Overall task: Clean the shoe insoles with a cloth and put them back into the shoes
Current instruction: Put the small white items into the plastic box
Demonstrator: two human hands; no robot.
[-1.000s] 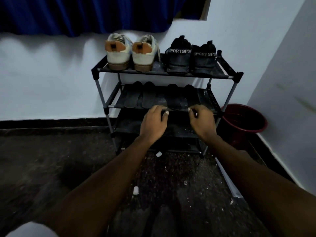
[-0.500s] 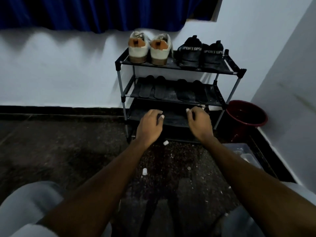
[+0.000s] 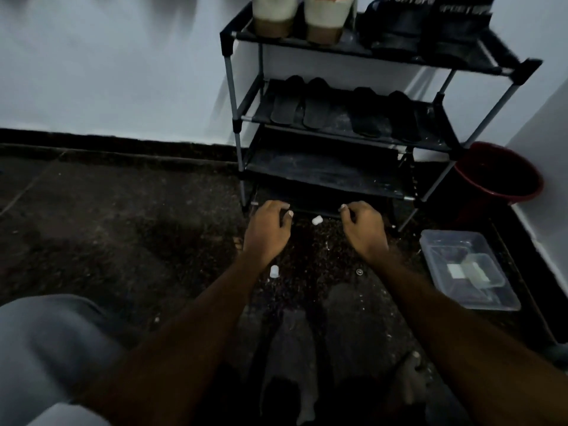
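Left hand (image 3: pixel 266 233) and right hand (image 3: pixel 365 233): both palm-down, fingers loosely curled, nothing gripped. White caps on some fingertips (image 3: pixel 289 213). Both hands sit low in front of the rack's (image 3: pixel 322 169) bottom tier, near its front rail; contact unclear. Four insoles (image 3: pixel 318 104) lie flat on the second shelf, two left, two right. White shoes (image 3: pixel 329 20) and black shoes (image 3: pixel 399 29) on the top shelf, heels out. Grey cloth (image 3: pixel 292 348) on the floor between the forearms, dim. Two loose white caps (image 3: pixel 316 220) on the floor by the hands. Red bucket (image 3: pixel 498 179) right of the rack, clear tub (image 3: pixel 467 269) in front of it.
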